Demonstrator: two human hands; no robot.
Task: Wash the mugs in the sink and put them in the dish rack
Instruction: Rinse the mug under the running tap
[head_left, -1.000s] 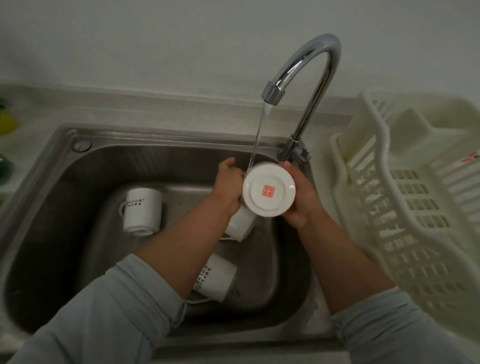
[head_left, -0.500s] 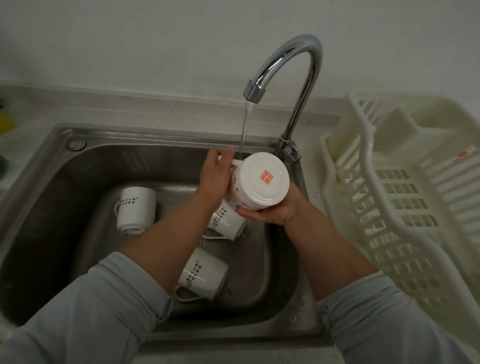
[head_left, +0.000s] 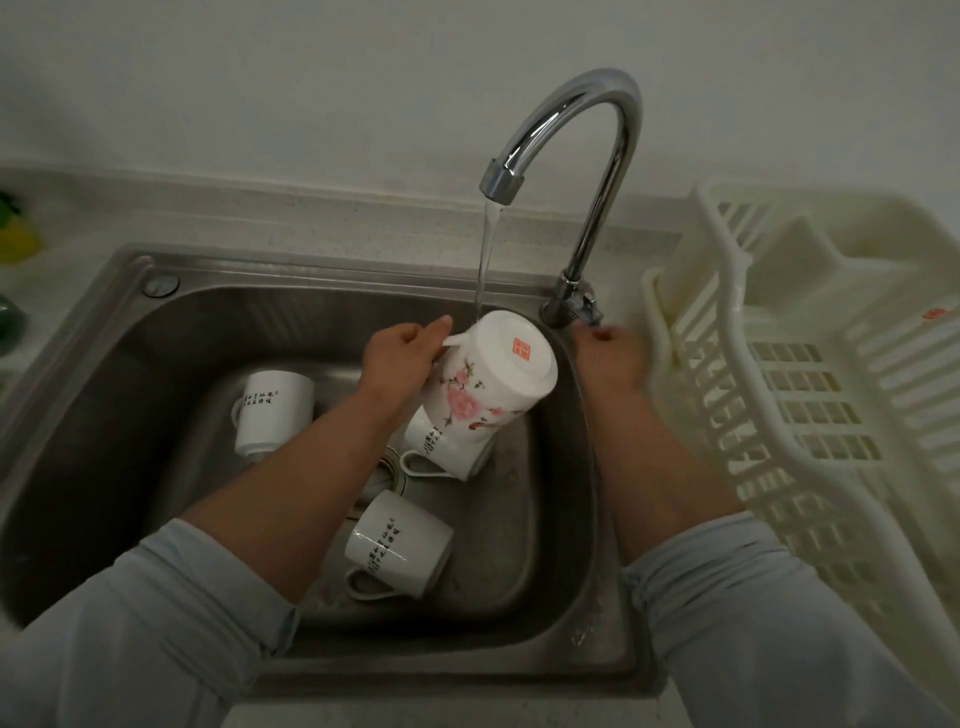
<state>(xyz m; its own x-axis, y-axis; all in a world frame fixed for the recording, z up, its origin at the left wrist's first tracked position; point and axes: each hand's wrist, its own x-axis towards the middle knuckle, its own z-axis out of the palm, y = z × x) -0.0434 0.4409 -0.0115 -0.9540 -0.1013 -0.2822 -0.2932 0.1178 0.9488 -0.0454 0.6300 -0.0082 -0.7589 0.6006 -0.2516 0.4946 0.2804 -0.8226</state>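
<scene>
Left hand (head_left: 402, 358) grips flowered mug (head_left: 488, 384) by its handle. The mug is tilted, base up, over the sink (head_left: 130, 353) under the tap (head_left: 597, 156) stream. Right hand (head_left: 610, 353) at tap base, blurred — finger state unreadable. Left mug (head_left: 272, 410), middle mug (head_left: 447, 452), near mug (head_left: 397, 545) lie in the basin — dish rack (head_left: 779, 364) to the right.

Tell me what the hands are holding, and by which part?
The left hand grips the flowered mug by its handle. The right hand is blurred beside the base of the tap; whether it holds anything cannot be told.
</scene>
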